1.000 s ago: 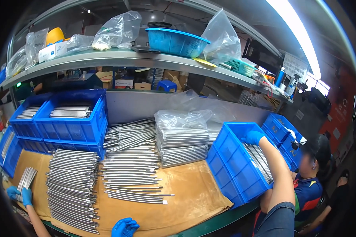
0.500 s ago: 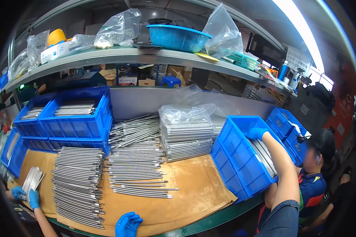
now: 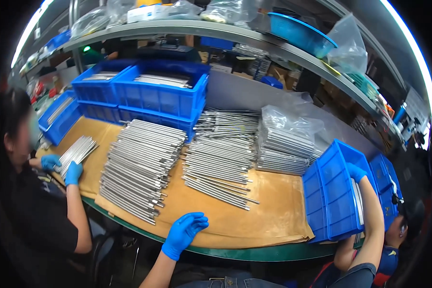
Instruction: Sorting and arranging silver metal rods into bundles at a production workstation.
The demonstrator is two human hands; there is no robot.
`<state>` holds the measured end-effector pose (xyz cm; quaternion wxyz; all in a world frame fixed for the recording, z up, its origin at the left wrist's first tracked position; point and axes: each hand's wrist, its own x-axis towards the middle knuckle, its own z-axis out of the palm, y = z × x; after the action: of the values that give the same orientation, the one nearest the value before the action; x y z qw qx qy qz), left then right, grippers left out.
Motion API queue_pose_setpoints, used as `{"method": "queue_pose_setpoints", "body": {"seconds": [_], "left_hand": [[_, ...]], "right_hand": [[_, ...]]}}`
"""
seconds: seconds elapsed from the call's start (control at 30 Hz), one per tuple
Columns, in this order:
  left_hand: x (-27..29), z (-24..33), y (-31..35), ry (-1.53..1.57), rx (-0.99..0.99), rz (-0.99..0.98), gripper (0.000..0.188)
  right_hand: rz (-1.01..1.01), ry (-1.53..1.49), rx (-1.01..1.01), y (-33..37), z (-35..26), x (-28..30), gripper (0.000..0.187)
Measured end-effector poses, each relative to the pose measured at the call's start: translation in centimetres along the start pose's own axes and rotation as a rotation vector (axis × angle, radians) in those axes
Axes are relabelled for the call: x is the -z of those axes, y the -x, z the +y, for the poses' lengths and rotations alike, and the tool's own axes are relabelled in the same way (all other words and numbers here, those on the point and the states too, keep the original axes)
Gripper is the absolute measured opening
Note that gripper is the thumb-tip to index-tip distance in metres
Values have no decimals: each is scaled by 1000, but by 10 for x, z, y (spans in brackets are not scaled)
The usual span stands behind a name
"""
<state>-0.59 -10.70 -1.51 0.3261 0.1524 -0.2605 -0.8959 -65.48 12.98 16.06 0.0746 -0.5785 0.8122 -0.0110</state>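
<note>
My left hand [image 3: 184, 233], in a blue glove, hovers over the near edge of the brown sheet [image 3: 273, 225]. Its fingers are loosely curved and apart, and it holds nothing. On the right, my gloved right hand [image 3: 355, 172] reaches into a blue crate [image 3: 332, 192] stacked on another. Metal rods [image 3: 357, 201] stand in that crate beside my wrist; my fingertips are hidden behind its wall. In front of me lie a loose row of rods [image 3: 221, 161] and, further left, a larger neat row [image 3: 139, 165].
At the left a co-worker's gloved hands [image 3: 74, 172] hold a bundle of rods [image 3: 77, 152]. Blue crates [image 3: 153, 98] of rods stand at the back left. Plastic-wrapped rod bundles [image 3: 285, 144] lie near the right crates. A shelf [image 3: 216, 29] spans above. Another person [image 3: 393, 259] is at right.
The view has swung left, bringing the left co-worker more into sight. My left hand now shows further in over the sheet. My right hand remains inside the crate.
</note>
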Motion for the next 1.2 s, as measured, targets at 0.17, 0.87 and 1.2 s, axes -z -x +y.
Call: {"method": "queue_pose_setpoints", "body": {"seconds": [0.17, 0.87, 1.2], "left_hand": [[-6, 1, -2, -23, 24, -79, 29], [-9, -16, -90, -2117, -675, 46, 60], [-15, -19, -86, -2142, -629, 42, 59]], "right_hand": [[574, 314, -140, 24, -93, 88, 32], [557, -128, 347, -131, -425, -181, 27], [499, -143, 228, -135, -435, -187, 32]]}}
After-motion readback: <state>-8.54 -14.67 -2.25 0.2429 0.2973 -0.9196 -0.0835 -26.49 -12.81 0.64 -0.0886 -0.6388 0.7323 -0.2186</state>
